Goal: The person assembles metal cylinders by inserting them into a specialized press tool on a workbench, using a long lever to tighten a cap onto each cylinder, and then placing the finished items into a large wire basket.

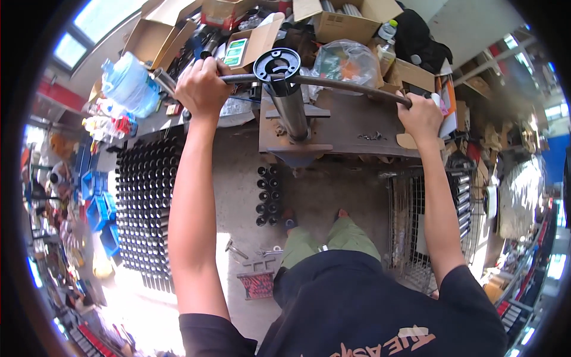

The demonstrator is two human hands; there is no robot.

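Note:
My left hand [204, 87] is closed around the left end of a long dark two-armed bar wrench [351, 85]. At the bar's other end, my right hand [421, 116] grips close to the tip. A black ring [277, 59] with small holes sits at the middle of the bar, on top of a shiny metal cylinder [289, 116]. That cylinder stands slightly tilted in the picture, between the metal plates of a holding fixture [297, 149] at the bench's front edge. How the ring meets the cylinder is partly hidden.
The brown metal bench [357, 128] carries open cardboard boxes [351, 24], a clear plastic bag [345, 62] and a large blue water bottle [129, 83]. Rows of black cylinders [146, 208] stand on the floor at left. A wire cage [410, 232] is at right.

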